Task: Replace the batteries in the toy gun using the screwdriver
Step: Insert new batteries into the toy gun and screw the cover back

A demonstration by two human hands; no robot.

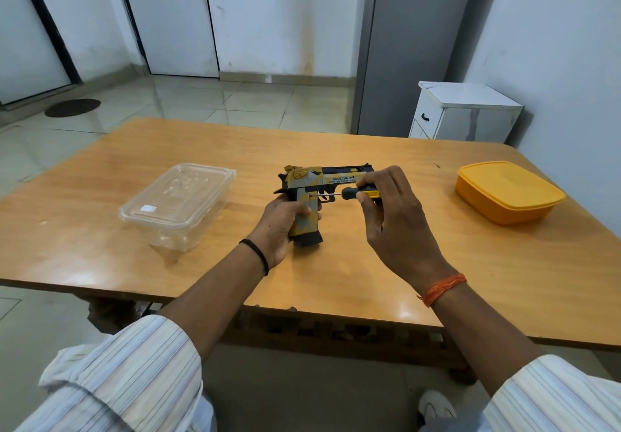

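Behind the right hand (393, 216), the screwdriver (349, 193) handle hides.

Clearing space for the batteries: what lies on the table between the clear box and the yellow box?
Head view: the toy gun, both hands, the screwdriver.

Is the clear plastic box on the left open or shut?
Shut: the clear box has its lid seated flat on the rim all round.
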